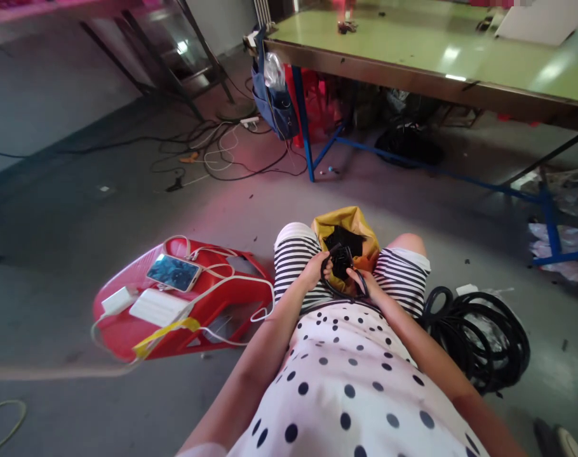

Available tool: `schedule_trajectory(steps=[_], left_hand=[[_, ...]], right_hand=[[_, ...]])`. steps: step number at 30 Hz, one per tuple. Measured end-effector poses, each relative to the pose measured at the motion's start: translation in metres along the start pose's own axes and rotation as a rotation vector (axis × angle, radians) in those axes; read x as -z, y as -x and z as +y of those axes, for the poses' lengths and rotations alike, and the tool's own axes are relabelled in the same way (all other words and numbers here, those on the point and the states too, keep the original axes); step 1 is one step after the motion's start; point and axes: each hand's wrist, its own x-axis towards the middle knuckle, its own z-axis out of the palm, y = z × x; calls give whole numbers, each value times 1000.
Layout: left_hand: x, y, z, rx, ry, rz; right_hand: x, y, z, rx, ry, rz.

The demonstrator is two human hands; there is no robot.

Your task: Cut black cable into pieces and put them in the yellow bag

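Note:
Between my knees stands a yellow bag (353, 219) with its top open and dark pieces (343, 241) inside. My left hand (315, 270) is at the bag's near left edge, fingers closed around a thin black strip (323, 271) that curves like a cord or tube. Facing it at the near right edge, my right hand (365, 282) is also closed, with a black loop at its fingers. The strip seems to run between both hands across the front of the bag. Small size and blur hide its exact kind and its ends.
At left, a red stool (122, 270) carries a phone (174, 271), white chargers (158, 308) and cables. A coil of black tubing (493, 336) lies on the floor at right. Ahead stands a green-topped table (413, 38) with blue legs; a blue bag (277, 108) hangs at its corner.

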Motion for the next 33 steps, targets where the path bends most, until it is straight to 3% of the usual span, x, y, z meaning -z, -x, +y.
schedule_trajectory(steps=[5,13,24,33], left_hand=[[2,3,3,-73,29,-37],[-9,8,-1,-162,-82,55],[-18,12,-1,-144,-188,133],[-20,17,1,-126,-232,110]], right_hand=[[2,-2,-1,-53,47,5],[8,-10,5,-54,194,-31],[10,-5,-7,18,396,22],[7,1,-12,13,427,-2]])
